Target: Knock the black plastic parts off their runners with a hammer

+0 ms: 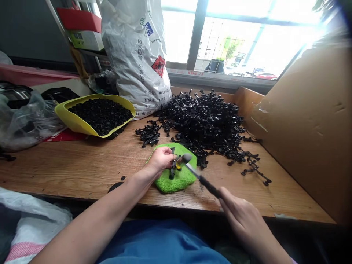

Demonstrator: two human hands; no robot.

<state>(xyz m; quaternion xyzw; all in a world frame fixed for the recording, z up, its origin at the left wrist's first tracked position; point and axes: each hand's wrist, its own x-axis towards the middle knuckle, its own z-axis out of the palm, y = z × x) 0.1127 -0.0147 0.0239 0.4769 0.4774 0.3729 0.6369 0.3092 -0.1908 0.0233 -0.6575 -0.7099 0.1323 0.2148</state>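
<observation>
My left hand (162,159) pinches a small black moulded part (172,170) with round knobs on it, holding it over a green fuzzy cloth pad (170,187). In my right hand (239,207) is the dark handle of a hammer (199,178). Its head, grey with a yellow end, is at the right side of the part, above the pad; it is slightly blurred, and I cannot tell whether it touches. Behind the pad rises a large heap of similar black parts (206,117), with a smaller cluster (149,134) at its left.
A yellow scoop-shaped tray (62,115) full of small black pieces stands at the left, beside crumpled clear plastic bags (38,121). A tall white printed sack (132,55) stands behind. A big cardboard sheet (308,121) borders the right side of the wooden table (90,165).
</observation>
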